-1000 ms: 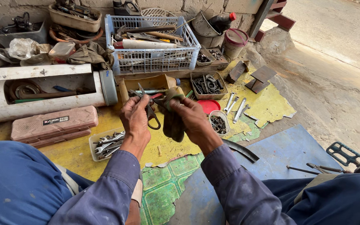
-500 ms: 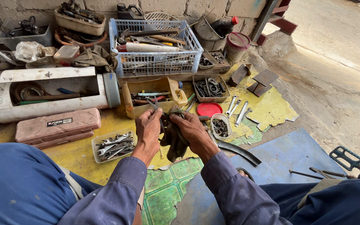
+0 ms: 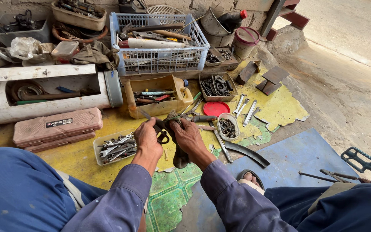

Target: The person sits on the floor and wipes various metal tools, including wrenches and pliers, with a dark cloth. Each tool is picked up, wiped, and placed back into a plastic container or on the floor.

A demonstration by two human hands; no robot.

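On the floor, over the yellow mat (image 3: 78, 161) near its front edge, the dark greasy rag (image 3: 177, 148) hangs lengthwise toward the person, gripped in the right hand (image 3: 190, 137). The left hand (image 3: 147, 138), just beside it, has its fingers (image 3: 153, 127) closed round a small dark metal part (image 3: 163, 136) with a ring end, which touches the rag's left side.

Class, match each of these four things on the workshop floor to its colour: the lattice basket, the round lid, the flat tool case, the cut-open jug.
Things:
1. lattice basket
2. round lid
3. flat tool case
4. cut-open jug

Colours:
a. pink
b. yellow
c. blue and white
d. red

Pairs: 1-c, 2-d, 3-a, 4-b
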